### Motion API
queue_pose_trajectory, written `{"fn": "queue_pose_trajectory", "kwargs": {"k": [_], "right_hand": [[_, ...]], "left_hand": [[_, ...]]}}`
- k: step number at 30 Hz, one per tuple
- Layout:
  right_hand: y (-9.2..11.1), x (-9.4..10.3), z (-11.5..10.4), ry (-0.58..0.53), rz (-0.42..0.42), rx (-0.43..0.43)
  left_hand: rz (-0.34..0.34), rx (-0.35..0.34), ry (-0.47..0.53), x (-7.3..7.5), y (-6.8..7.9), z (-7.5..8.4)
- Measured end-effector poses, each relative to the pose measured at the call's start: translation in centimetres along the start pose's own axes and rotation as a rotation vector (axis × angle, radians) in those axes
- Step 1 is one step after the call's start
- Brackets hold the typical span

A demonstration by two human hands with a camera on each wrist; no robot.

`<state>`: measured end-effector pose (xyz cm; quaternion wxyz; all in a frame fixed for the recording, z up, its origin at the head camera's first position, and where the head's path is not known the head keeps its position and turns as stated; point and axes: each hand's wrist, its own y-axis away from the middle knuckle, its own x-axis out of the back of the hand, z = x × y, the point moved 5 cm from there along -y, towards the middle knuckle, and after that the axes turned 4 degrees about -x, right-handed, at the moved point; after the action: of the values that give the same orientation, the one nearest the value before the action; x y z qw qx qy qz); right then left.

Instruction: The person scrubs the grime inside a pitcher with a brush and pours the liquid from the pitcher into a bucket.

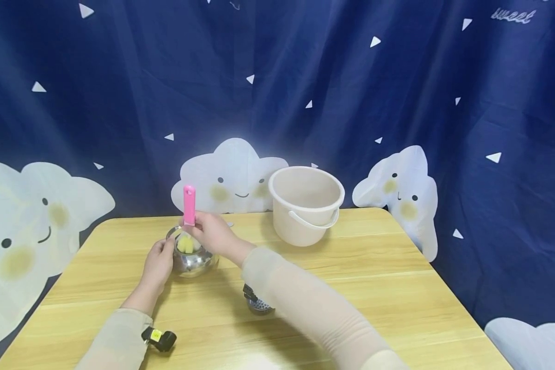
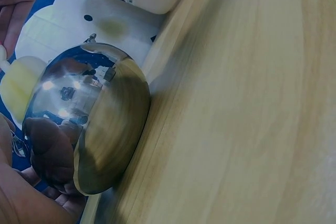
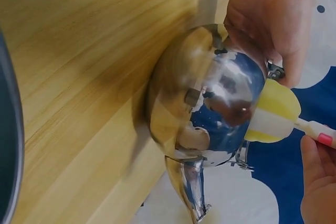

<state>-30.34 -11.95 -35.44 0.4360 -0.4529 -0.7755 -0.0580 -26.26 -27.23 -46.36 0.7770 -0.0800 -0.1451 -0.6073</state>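
Note:
A shiny metal teapot (image 1: 195, 263) with a short spout (image 3: 193, 187) stands at the left of the wooden table. The left hand (image 1: 159, 261) grips it on its left side, by the upper edge; its fingers are partly hidden behind the pot. Above the pot's mouth, the right hand (image 1: 217, 235) pinches a sponge brush by its pink handle (image 1: 189, 204). The brush's yellow and white sponge head (image 3: 274, 113) sits at the opening, its lower end partly inside. Seen from the left wrist, the pot's rounded body (image 2: 89, 124) mirrors the table and hands.
A beige bucket (image 1: 300, 226) with a white carrying handle stands at the back middle. Partly covered by the right sleeve, a round perforated metal piece (image 1: 260, 306) lies on the table (image 1: 398, 293). Behind hangs a blue curtain (image 1: 305, 67) with clouds.

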Motion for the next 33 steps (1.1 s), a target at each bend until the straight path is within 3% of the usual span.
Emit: {"fn": "queue_pose_trajectory", "kwargs": {"k": [6, 21, 33], "right_hand": [[0.0, 0.0, 0.1, 0.002, 0.005, 0.009], [0.1, -0.3, 0.7, -0.129, -0.011, -0.036], [0.3, -0.6, 1.2, -0.115, -0.006, 0.045]], "left_hand": [[-0.006, -0.004, 0.004, 0.0, 0.1, 0.1], [-0.004, 0.0, -0.001, -0.1, 0.1, 0.0], [0.027, -0.011, 0.005, 0.0, 0.1, 0.0]]}}
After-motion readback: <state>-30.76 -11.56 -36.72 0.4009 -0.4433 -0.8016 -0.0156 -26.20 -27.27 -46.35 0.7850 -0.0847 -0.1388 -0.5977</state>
